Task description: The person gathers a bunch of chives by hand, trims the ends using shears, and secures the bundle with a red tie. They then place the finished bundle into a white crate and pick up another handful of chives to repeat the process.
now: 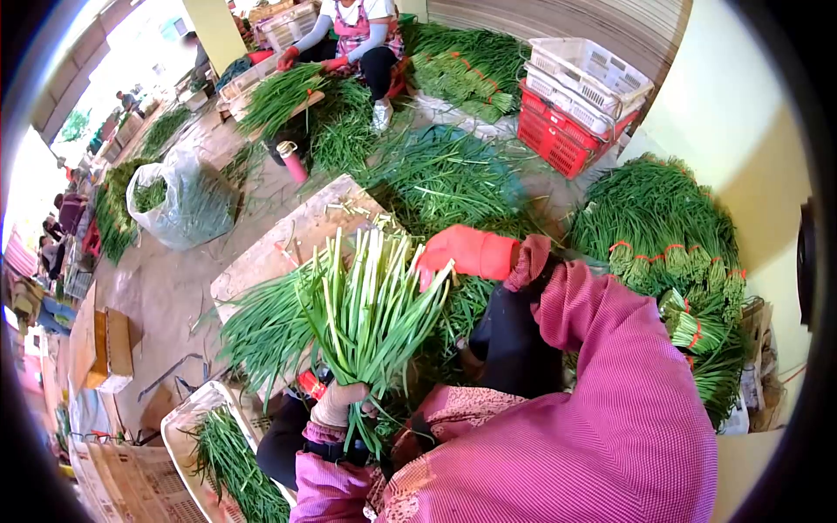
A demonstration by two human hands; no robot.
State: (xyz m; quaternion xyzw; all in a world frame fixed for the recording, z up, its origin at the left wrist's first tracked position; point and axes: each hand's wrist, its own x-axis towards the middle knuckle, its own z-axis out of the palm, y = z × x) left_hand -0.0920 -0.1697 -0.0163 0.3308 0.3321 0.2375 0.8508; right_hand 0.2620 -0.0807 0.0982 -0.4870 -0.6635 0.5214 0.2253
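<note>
My left hand [340, 405], in a pale glove, is closed round the leafy lower part of a bunch of garlic chives [366, 305]. The pale cut ends fan upward, and the leaves droop on both sides. At the bunch's upper right is my right hand [462, 253] in an orange-red glove, its fingers bent at the edge of the stalks; they seem to pinch a stalk there. Behind the bunch, a wooden board [296, 231] carries loose chives and small cut pieces. A red object [311, 384] shows beside my left hand, partly hidden.
Loose chives [453, 179] are heaped beyond the board. Tied bundles [663, 235] lie at right, near stacked crates [575, 105]. A white crate [183, 427] with chives stands lower left, a plastic bag [183, 205] farther off. A co-worker [357, 35] in red gloves sits opposite.
</note>
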